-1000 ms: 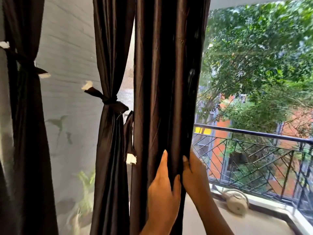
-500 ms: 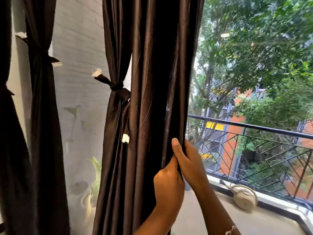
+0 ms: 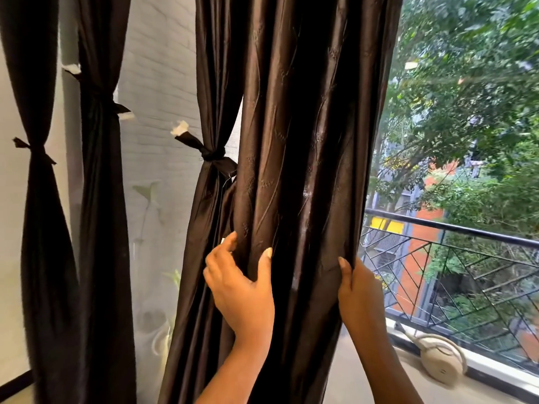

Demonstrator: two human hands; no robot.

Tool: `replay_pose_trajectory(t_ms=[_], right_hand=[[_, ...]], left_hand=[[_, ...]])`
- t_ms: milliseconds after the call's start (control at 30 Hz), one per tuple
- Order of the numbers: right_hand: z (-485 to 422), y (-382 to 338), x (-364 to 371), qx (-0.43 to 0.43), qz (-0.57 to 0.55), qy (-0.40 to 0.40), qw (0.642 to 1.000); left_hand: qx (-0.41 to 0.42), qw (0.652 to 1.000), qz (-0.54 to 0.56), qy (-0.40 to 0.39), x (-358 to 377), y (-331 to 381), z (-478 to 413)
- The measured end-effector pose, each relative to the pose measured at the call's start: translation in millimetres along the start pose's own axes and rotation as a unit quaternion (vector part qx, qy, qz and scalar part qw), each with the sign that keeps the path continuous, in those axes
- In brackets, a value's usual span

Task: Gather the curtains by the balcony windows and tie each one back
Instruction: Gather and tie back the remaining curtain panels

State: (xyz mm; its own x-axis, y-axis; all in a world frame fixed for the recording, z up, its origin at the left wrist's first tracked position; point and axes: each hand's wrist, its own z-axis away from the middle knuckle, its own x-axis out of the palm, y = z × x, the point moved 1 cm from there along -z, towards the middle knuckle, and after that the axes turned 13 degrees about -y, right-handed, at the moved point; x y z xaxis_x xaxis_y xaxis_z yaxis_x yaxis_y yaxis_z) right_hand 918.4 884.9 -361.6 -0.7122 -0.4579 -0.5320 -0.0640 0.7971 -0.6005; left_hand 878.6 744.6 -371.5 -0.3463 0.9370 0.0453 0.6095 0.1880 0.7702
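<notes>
Dark brown satiny cloth, glossy, with a faint raised vine-like pattern: the untied curtain point(image 3: 306, 141) hangs in deep vertical folds just left of the balcony railing point(image 3: 452, 228) and nearer the camera, hiding the rail's left end. Judged soft and limp, fairly light for its size, and slippery. The sheen suggests that folds will slide out of a loose hold, so the bundle wants squeezing from both edges at about rail height, where a tie would sit. Further left of the railing hang three curtains of the same cloth, already cinched into waisted shapes: the nearest tied curtain point(image 3: 186, 272), a second point(image 3: 102, 199) and a third point(image 3: 40, 228). The railing itself is black metal, a round top bar over thin angled bars. Right hand point(image 3: 358, 290): grip closed on the untied curtain's edge nearest the railing, thumb in front, fingers out of sight behind. Left hand point(image 3: 242, 295): grip around the folds on the far side from the railing, thumb pressed on the front, fingers curled in behind the edge. The bundle is only partly drawn in between them. Tie-back knot point(image 3: 214, 155) on the nearest tied curtain is a flat strip of the same cloth with a frayed white tip. A small white scrap point(image 3: 223, 240) shows at the left fingertips; cannot tell what it is.
</notes>
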Motion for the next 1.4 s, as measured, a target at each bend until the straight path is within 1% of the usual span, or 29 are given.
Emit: replay_pose_trajectory(t_ms=[67, 233, 333, 433, 500, 600, 633, 667, 700, 767, 833, 867, 933, 1000, 1033, 1067, 1100, 1167, 1300, 1333, 1400], right_hand=[[0, -2, 4, 0.000, -0.007, -0.005, 1.000], [-3, -9, 17, -0.019, -0.039, -0.032, 0.999], [-4, -16, 23, -0.019, -0.109, -0.078, 0.991], [-1, -24, 27, -0.018, -0.186, -0.122, 0.975], [0, -26, 30, -0.018, -0.188, -0.131, 0.973], [-4, -19, 31, -0.004, -0.133, -0.116, 0.984], [-7, -16, 30, 0.009, -0.113, -0.105, 0.988], [-9, -12, 28, 0.021, -0.090, -0.095, 0.991], [-11, -8, 27, 0.030, -0.066, -0.087, 0.994], [-11, -2, 23, 0.040, -0.032, -0.073, 0.996], [-10, 0, 19, 0.045, -0.018, -0.060, 0.997], [-9, 1, 18, 0.047, -0.014, -0.055, 0.997], [-7, 1, 16, 0.048, -0.008, -0.051, 0.997], [-6, 1, 16, 0.049, -0.001, -0.051, 0.997], [-6, 0, 16, 0.050, 0.004, -0.051, 0.997], [-6, 1, 15, 0.050, 0.008, -0.050, 0.997], [-7, 1, 14, 0.049, 0.012, -0.048, 0.998], [-7, 2, 12, 0.048, 0.015, -0.047, 0.998], [-5, 3, 12, 0.048, 0.011, -0.045, 0.998], [-4, 2, 12, 0.046, 0.008, -0.044, 0.998], [-4, 0, 12, 0.040, 0.005, -0.045, 0.998]], left_hand=[[-0.012, 0.999, -0.029, -0.034, 3, -4, 0], [0.044, 0.991, -0.039, -0.119, 13, -5, 19], [0.058, 0.983, -0.042, -0.168, 19, -5, 31], [0.061, 0.978, -0.018, -0.200, 23, -2, 39], [0.054, 0.974, -0.009, -0.221, 26, -3, 40], [0.064, 0.962, -0.006, -0.267, 26, -8, 43], [0.086, 0.960, -0.002, -0.265, 23, -6, 43], [0.117, 0.963, 0.000, -0.245, 19, -6, 41], [0.150, 0.968, 0.003, -0.203, 15, -6, 37], [0.200, 0.975, -0.013, -0.093, 6, -2, 22], [0.209, 0.977, -0.046, -0.010, -1, 3, 3], [0.198, 0.979, -0.053, 0.013, -4, 5, -7], [0.144, 0.987, -0.067, 0.015, -6, 8, -22], [0.072, 0.994, -0.082, -0.030, -3, 6, -28], [0.047, 0.994, -0.087, -0.051, -2, 3, -29], [0.039, 0.993, -0.092, -0.066, 0, 0, -27], [0.046, 0.990, -0.105, -0.079, 2, -2, -24], [0.093, 0.981, -0.145, -0.088, 3, -4, -16], [0.195, 0.957, -0.212, -0.019, 4, -6, -6], [0.215, 0.953, -0.215, -0.017, 4, -6, -4], [0.249, 0.948, -0.191, -0.050, 6, -2, 2]])
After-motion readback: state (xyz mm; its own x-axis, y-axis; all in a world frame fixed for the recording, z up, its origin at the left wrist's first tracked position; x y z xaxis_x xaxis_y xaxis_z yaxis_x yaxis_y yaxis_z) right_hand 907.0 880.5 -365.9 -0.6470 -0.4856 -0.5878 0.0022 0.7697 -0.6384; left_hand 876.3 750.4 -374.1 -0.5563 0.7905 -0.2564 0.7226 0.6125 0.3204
